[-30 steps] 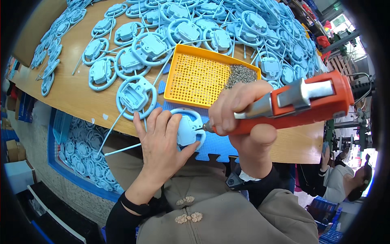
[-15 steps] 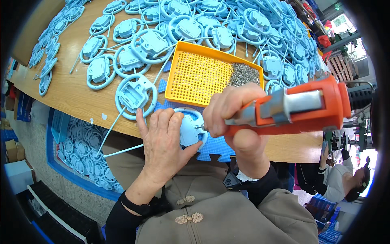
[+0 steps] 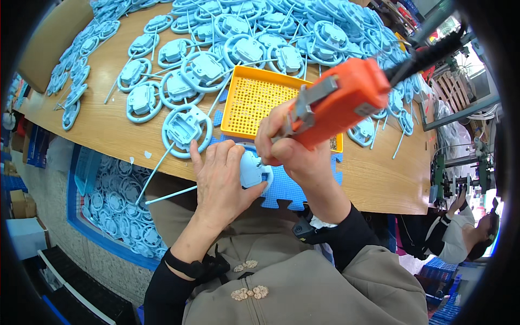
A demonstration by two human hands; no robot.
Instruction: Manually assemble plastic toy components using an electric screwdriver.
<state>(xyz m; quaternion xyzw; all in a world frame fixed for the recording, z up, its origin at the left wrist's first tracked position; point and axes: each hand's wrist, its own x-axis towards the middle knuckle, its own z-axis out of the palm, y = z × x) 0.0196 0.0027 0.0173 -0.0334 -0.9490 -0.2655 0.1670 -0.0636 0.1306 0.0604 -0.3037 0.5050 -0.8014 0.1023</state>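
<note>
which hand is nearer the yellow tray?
Right. The right hand, gripping the orange screwdriver, overlaps the yellow tray; the left hand sits below it on the blue part.

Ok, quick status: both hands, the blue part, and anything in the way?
Left hand pressing the light blue part onto the blue foam mat. Right hand gripping the orange power screwdriver, tip at the part. Nothing blocking.

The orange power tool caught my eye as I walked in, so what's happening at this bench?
A person grips the orange electric screwdriver in the right hand, its tip down on a light blue plastic part. The left hand steadies that part on a blue foam mat. A yellow tray and many similar blue parts lie on the wooden table.
</note>
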